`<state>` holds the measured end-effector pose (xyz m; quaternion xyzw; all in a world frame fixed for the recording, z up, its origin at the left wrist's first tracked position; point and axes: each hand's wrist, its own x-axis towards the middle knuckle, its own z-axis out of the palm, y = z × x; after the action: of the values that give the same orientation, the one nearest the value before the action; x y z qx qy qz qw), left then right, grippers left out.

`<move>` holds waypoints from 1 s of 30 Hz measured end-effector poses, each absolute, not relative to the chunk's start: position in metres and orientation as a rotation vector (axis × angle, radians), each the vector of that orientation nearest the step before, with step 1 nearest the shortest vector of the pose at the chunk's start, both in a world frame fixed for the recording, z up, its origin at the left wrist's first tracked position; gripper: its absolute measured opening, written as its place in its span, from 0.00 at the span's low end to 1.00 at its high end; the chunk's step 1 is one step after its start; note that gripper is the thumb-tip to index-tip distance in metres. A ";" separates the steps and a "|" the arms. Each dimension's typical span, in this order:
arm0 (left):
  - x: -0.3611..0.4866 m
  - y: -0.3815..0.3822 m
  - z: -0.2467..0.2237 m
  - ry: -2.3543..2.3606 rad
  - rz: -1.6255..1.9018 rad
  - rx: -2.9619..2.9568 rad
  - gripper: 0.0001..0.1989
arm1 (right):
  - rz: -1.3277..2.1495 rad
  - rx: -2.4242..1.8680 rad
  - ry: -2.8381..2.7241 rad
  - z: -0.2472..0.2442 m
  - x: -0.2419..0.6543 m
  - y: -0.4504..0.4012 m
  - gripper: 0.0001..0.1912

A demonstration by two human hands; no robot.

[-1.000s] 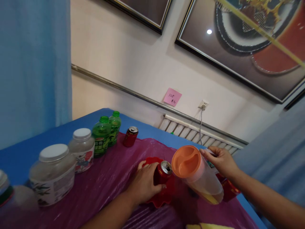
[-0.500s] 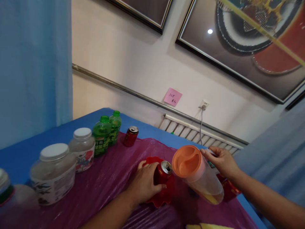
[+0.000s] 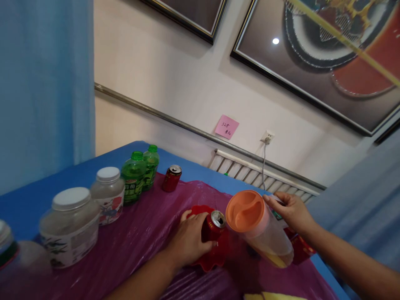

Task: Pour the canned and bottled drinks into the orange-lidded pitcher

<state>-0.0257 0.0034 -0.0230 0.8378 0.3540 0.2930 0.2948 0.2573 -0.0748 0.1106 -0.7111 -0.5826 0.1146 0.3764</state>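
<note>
My left hand point(image 3: 191, 241) is wrapped round an opened red can point(image 3: 214, 227), which stands upright over a red scalloped dish point(image 3: 215, 260). My right hand point(image 3: 290, 210) grips the handle of a clear pitcher point(image 3: 268, 241) with an orange lid point(image 3: 245, 211). The pitcher is tilted, its lid towards the can, close to the can's top. A little yellowish liquid shows low inside it. No stream between pitcher and can can be made out.
Two lidded jars point(image 3: 70, 233) point(image 3: 108, 198), green bottles point(image 3: 133, 179) and another red can point(image 3: 171, 179) line the left of the purple sheet point(image 3: 140, 233). A red box point(image 3: 301, 250) sits behind the pitcher. Yellow cloth point(image 3: 271, 296) shows at the bottom edge.
</note>
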 end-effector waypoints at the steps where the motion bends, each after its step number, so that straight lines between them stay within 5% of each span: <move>1: -0.026 0.003 -0.022 0.942 0.777 2.230 0.30 | 0.287 -1.819 -1.493 0.111 0.257 -0.075 0.30; 30: -0.027 0.000 -0.018 0.935 0.757 2.230 0.30 | 0.303 -1.795 -1.479 0.117 0.245 -0.079 0.27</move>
<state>-0.0272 0.0005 -0.0182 0.8397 0.3521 0.2852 0.2992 0.2454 -0.0791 0.1167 -0.7054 -0.5813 0.1193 0.3876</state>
